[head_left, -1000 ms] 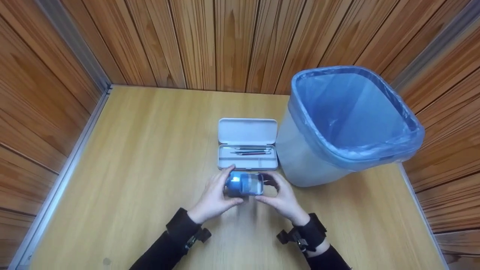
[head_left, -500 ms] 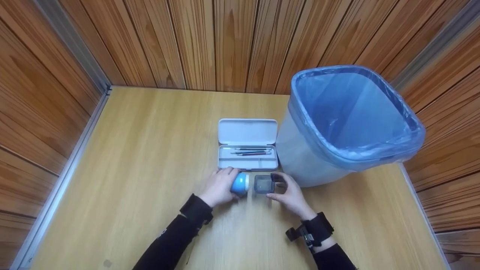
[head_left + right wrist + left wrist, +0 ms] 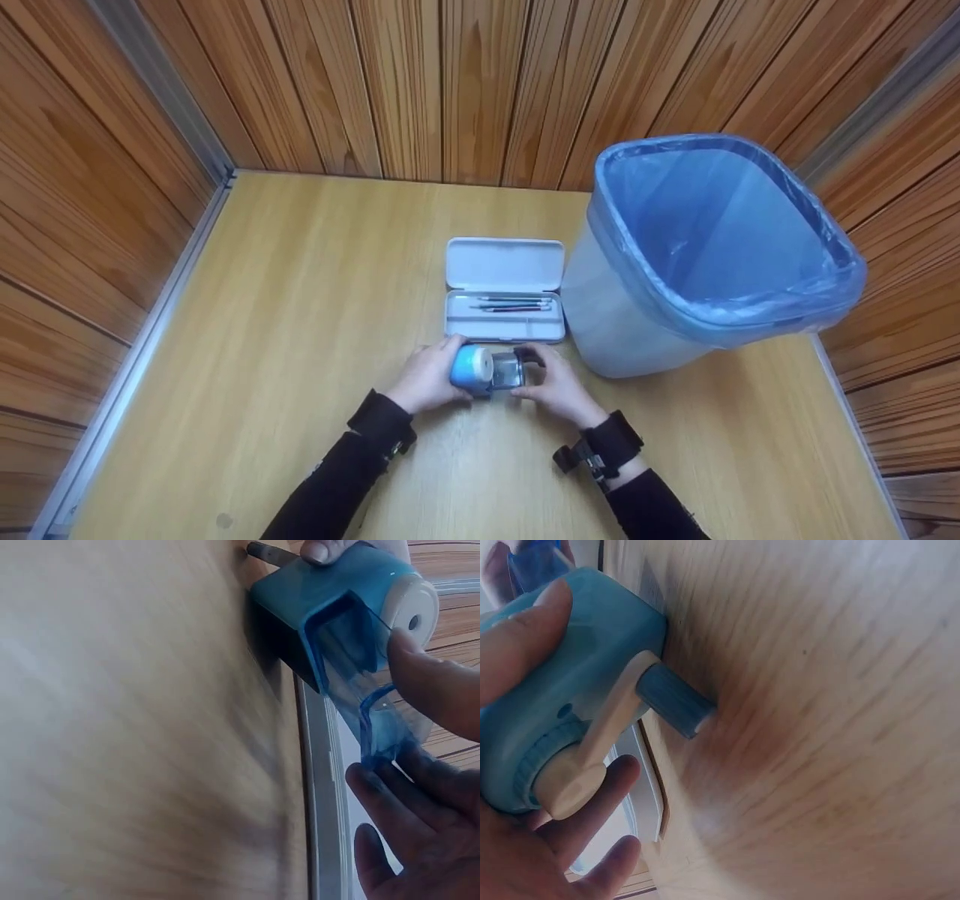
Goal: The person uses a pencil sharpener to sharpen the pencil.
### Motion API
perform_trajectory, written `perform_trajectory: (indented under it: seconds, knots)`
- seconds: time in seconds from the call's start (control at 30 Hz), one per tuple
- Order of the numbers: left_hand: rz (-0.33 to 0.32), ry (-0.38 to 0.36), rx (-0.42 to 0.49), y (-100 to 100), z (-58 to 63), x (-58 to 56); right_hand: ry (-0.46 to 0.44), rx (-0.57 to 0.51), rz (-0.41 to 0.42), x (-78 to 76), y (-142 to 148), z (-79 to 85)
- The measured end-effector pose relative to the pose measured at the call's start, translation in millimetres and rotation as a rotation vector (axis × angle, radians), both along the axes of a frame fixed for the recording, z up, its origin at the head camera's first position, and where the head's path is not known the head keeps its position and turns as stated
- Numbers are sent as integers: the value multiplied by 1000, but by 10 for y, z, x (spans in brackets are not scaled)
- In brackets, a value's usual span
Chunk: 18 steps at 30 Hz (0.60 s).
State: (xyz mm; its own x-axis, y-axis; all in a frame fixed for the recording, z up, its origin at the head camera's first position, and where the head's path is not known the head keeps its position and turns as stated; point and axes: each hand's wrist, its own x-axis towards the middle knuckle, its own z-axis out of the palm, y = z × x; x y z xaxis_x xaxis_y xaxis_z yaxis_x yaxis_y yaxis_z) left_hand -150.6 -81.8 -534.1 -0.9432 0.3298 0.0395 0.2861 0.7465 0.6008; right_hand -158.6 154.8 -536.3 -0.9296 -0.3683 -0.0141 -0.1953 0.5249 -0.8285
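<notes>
My left hand grips the blue body of a crank pencil sharpener, thumb on one side. Its cream crank arm with a dark blue knob faces the left wrist camera. My right hand pinches the clear bluish shavings drawer between thumb and fingers. In the right wrist view the drawer is lined up with the rectangular opening in the sharpener body, its inner end at the opening. A round cream face with a pencil hole shows beside that opening.
An open white pencil case with several pencils lies just beyond the hands. To its right stands a tall bin lined with a blue bag. Wood-plank walls border the wooden table.
Half a second ago the drawer was apart from the sharpener, to its right; my right hand has moved it left, back against the body. The sharpener's round face now turns more toward the head camera.
</notes>
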Motion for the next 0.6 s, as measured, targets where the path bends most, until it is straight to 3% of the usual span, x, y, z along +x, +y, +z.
perform_trajectory:
  seconds: [0.17,0.3,0.43,0.6]
  knots:
    - [4,5,-9,2,-8,9,29,17,63,-28,-123,-22]
    - [2,7,-13,13,-26,27,43,101,109,-18,-262,-51]
    - [-6,15,-10,32,-45,32,80,169,99,-2,-362,-73]
    - [2,41,-38,53,-42,17,106,164,71,-11,-392,-102]
